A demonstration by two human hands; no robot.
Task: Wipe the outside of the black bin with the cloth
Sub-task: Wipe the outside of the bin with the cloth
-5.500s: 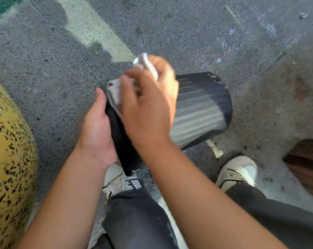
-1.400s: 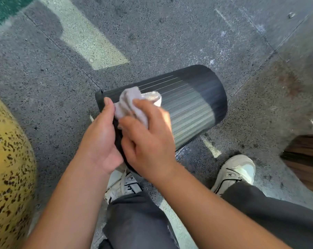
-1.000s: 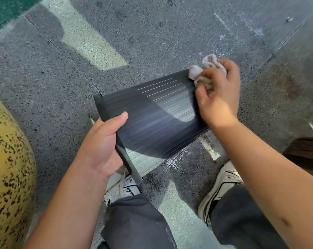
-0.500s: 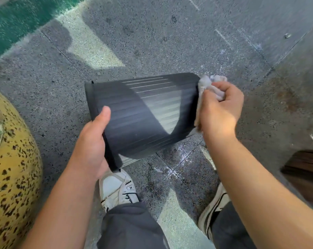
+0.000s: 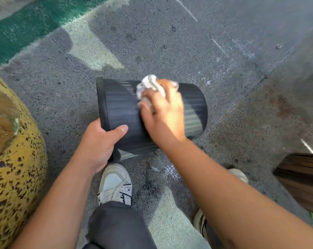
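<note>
Since half a second ago the right hand (image 5: pixel 163 112) has come back from the bin's far end to the middle of its side, carrying the cloth (image 5: pixel 149 87) with it, and the bin (image 5: pixel 119 106) has swung so that its rimmed end is pointing up and left.

The bin is lying on its side, held off the ground (image 5: pixel 170 47) in front of the person, above the left shoe (image 5: pixel 116 182). Its ribbed black wall is facing the camera, part in shade and part catching sunlight toward the right end.

The left hand (image 5: pixel 98 142) is gripping the bin near its rimmed end: the thumb (image 5: pixel 119 129) is lying flat across the outer wall, while the other fingers are curling out of sight around the edge, so the hand is closed on the bin.

The right hand is pressing down on the top of the wall, fingers bent and bunched around the crumpled pale cloth. The cloth is sticking out past the fingertips toward the upper left and is touching the ribbed surface. The hand is blurred, so exactly how the fingers are lying on the cloth cannot be told.

Both forearms are reaching in from the bottom of the view. Dark trousers (image 5: pixel 119 225) are covering the left knee, and the right shoe (image 5: pixel 239 175) is showing just past the right forearm. A yellow spotted object (image 5: pixel 17 177) is standing at the left edge, well apart from the bin, and a brown striped thing (image 5: pixel 302 180) is sitting at the right edge. A green strip (image 5: pixel 23 29) is crossing the ground at upper left.
</note>
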